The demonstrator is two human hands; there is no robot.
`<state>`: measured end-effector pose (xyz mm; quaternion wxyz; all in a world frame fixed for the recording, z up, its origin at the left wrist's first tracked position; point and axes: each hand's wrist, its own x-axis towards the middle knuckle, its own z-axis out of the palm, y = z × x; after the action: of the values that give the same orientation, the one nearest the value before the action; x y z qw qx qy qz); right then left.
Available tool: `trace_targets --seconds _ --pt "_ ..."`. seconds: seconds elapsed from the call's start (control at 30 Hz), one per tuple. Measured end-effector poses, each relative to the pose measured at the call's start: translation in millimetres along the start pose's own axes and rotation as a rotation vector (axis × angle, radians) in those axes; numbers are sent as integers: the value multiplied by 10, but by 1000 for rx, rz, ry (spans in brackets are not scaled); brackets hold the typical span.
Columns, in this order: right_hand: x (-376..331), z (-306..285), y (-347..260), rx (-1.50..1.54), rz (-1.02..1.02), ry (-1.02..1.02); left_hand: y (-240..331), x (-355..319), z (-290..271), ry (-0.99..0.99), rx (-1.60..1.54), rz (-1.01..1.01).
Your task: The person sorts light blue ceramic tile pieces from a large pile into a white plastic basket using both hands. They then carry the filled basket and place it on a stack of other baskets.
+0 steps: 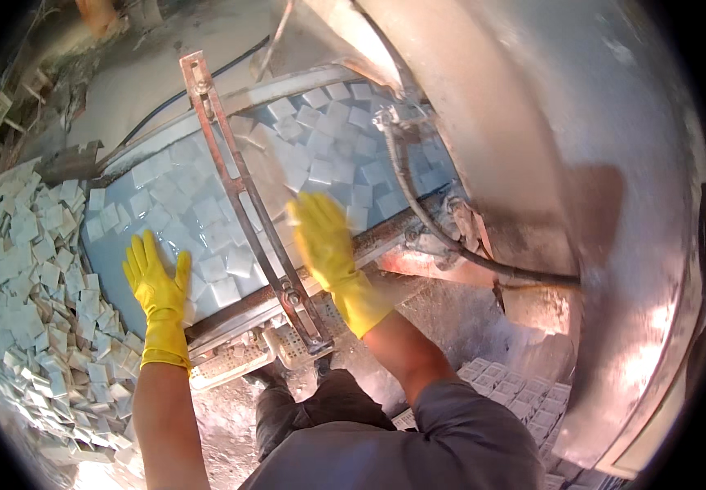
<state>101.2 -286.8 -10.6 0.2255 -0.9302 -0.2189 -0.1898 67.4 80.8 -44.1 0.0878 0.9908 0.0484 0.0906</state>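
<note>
Both my hands wear yellow rubber gloves and reach over a wet, grey-blue bed [116,269] strewn with white square tiles [320,145]. On the left, my left hand [157,282] is spread flat with its thumb apart, beside the nearest tiles; nothing is in it. My right hand [323,241], slightly blurred, has its fingers stretched out over the bed's near side. It holds nothing that I can see. Between the two hands a rusty slotted metal bar [235,186] spans the bed, bolted at its ends. Whether either palm touches the tiles or the bed is hidden.
A heap of loose tiles [39,286] rises at the left. A large curved metal housing [614,163] stands at the right, with a hose [406,184] bending before it. Light perforated plastic pieces [230,363] sit below the near edge; white lattice crates [524,400] stand lower right.
</note>
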Motion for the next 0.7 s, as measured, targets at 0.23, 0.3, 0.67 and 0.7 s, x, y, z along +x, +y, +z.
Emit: trace_targets --seconds 0.23,0.3,0.67,0.7 --pt "-1201 -24 278 -87 967 418 22 2 -26 9 -34 -3" --pt "-1415 319 527 -329 1120 26 -51 -27 -44 36 -48 75" --pt "-1833 916 1370 -1308 1028 -1347 1249 164 500 30 -126 274" --pt "-1697 954 1201 -1333 904 -1479 1260 131 489 31 -90 205"
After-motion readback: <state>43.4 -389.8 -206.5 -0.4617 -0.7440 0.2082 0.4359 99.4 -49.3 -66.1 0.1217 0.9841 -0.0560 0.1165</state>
